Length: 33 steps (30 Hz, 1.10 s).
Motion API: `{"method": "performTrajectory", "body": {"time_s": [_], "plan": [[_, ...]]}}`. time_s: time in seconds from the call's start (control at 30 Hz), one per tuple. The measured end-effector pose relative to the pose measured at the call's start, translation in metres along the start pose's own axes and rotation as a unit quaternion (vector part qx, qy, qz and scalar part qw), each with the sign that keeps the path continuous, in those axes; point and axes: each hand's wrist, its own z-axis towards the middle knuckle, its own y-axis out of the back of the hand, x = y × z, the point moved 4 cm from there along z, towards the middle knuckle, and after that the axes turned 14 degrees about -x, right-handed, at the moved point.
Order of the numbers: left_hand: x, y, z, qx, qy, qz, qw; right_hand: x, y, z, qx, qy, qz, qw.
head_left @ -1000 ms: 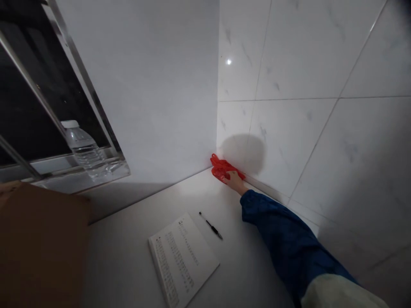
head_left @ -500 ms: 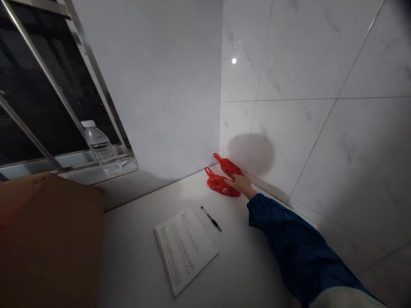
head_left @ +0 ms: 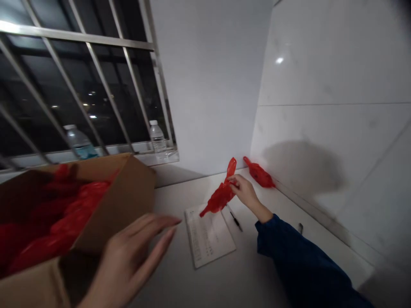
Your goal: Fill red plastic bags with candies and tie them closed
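Shifted since the earlier frame: one red bag [head_left: 220, 197] is now over the notebook [head_left: 210, 244], and the left hand [head_left: 125, 252] has come into view. From left to right, a cardboard box [head_left: 128, 201] holds a red heap [head_left: 77, 209] of what look like similar bags; beside it, the blurred left hand is parted and empty. On the surface [head_left: 244, 278] lie the notebook and a pen [head_left: 236, 221]. The right hand [head_left: 245, 192] pinches the bag. Against the tiled wall [head_left: 327, 132] lies another bag [head_left: 260, 175]. Work seems partway: some boxed, one in grip, one left.
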Motion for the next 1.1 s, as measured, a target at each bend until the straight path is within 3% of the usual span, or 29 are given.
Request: {"method": "performTrajectory", "body": {"time_s": [0.17, 0.23, 0.37, 0.57, 0.7, 0.8, 1.0, 1.1], "plan": [[0.048, -0.083, -0.006, 0.101, 0.113, -0.020, 0.988, 0.054, -0.020, -0.040, 0.033, 0.005, 0.131, 0.991], [0.059, -0.100, -0.015, 0.126, 0.135, -0.038, 0.982, 0.068, -0.021, -0.054, 0.049, 0.005, 0.178, 0.983], [0.073, -0.092, -0.033, 0.089, 0.182, -0.043, 0.978, 0.079, -0.016, -0.071, 0.083, 0.042, 0.189, 0.978], [0.097, -0.066, -0.057, 0.016, 0.200, 0.000, 0.980, 0.057, -0.008, -0.093, 0.102, 0.029, 0.168, 0.980], [0.103, -0.070, -0.073, 0.059, 0.208, 0.029, 0.976, 0.047, 0.002, -0.107, 0.139, 0.053, 0.131, 0.980], [0.092, -0.075, -0.074, 0.097, 0.155, 0.059, 0.981, 0.055, 0.006, -0.110, 0.188, 0.076, 0.081, 0.976], [0.063, -0.092, -0.058, 0.175, -0.027, 0.146, 0.973, 0.079, -0.015, -0.105, 0.181, 0.059, -0.042, 0.981], [0.063, -0.098, -0.056, 0.182, -0.043, 0.164, 0.969, 0.081, -0.028, -0.108, 0.208, 0.038, -0.028, 0.977]]}}
